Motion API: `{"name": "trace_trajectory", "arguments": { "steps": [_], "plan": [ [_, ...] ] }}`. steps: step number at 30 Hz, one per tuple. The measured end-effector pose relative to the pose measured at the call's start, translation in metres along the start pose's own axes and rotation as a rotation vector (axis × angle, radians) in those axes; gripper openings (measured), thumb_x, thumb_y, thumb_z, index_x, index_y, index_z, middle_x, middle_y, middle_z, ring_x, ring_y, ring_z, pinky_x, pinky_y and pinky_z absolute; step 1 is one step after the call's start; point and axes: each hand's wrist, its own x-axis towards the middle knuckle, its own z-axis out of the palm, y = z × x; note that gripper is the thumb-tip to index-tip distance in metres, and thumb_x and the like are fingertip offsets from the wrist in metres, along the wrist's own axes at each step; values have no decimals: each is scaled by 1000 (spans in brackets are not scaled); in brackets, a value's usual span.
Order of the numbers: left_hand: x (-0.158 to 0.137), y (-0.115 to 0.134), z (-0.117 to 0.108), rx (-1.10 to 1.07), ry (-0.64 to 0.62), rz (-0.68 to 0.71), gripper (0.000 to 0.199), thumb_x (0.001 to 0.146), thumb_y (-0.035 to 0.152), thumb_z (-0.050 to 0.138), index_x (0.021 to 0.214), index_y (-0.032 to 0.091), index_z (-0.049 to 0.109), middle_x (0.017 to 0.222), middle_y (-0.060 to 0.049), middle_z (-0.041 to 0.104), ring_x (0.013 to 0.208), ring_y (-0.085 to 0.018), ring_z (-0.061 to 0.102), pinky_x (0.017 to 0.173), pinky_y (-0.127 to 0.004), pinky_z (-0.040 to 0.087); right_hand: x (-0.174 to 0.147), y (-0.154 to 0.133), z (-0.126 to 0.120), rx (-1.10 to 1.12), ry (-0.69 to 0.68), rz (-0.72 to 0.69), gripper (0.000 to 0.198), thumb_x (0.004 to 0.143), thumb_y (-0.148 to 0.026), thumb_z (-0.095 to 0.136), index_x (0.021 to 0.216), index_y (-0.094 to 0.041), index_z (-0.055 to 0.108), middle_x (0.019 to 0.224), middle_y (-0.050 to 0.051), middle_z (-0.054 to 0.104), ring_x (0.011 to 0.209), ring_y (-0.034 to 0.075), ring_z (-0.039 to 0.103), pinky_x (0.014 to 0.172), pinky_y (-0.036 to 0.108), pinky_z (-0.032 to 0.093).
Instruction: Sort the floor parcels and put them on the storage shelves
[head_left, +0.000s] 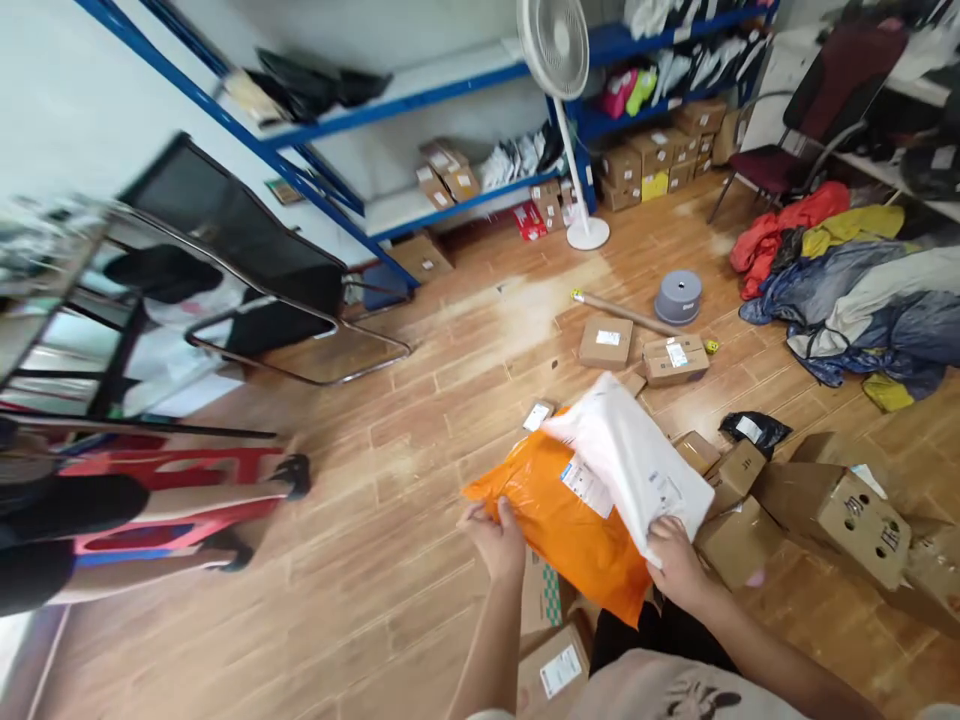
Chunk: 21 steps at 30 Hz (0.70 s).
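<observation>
An orange mailing bag [555,515] with a white label is held in front of me above the floor. My left hand [495,535] pinches its left edge, thumb on top. A white mailing bag [637,450] overlaps the orange one on the right and also carries a label. My right hand [675,560] is closed on the lower corner of the white bag; whether it grips the orange bag too, I cannot tell. Cardboard boxes [551,675] lie on the floor beneath and beside the bags.
Several cartons [840,510] and a black bag [754,430] lie to the right. Further off are a grey round tub [678,298], a standing fan [589,233], blue shelving [450,80] and heaped clothing [862,290]. At left, a person's legs [172,500] show beside a red stool [180,465] and a black chair [247,230].
</observation>
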Motion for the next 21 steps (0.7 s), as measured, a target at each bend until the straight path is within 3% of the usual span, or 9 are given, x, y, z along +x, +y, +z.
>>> {"name": "trace_trajectory", "arguments": {
  "steps": [3,7,11,16,19,21],
  "plan": [
    [-6,65,-5,46,-137,10,24,91,22,51,115,22,56,112,-10,69,105,-27,69,93,-36,54,13,-34,-14,-189,76,-320,19,72,-3,51,68,-22,53,74,4,53,78,23,47,84,41,45],
    [-15,120,-17,-20,-163,1,23,88,17,47,101,21,65,105,-11,74,105,-30,69,97,-40,53,20,-55,-32,-287,188,-489,25,82,-1,48,69,-22,55,72,2,50,77,21,40,92,41,41],
    [-28,146,-29,-70,-101,45,22,85,22,49,95,19,68,99,-11,75,100,-30,70,95,-41,54,16,-58,-55,-344,205,-598,29,87,-2,46,69,-22,56,71,1,49,77,21,40,94,41,39],
    [-38,165,-39,-170,-69,92,34,87,36,49,106,18,71,100,-10,74,100,-27,70,96,-41,56,17,-50,-86,-355,211,-655,30,89,-5,44,68,-23,56,70,0,49,76,20,40,98,43,38],
    [-34,177,-44,-298,-147,55,52,90,59,45,113,19,70,100,-10,73,97,-28,71,88,-43,60,20,-46,-96,-367,238,-642,27,89,-9,47,67,-24,55,70,0,48,77,21,41,101,44,38],
    [-29,186,-44,-398,-238,32,72,90,74,29,114,19,69,103,-12,73,98,-30,71,83,-44,62,23,-46,-95,-386,234,-623,24,88,-12,51,67,-24,54,69,-1,48,76,20,41,103,44,36]
  ]
}}
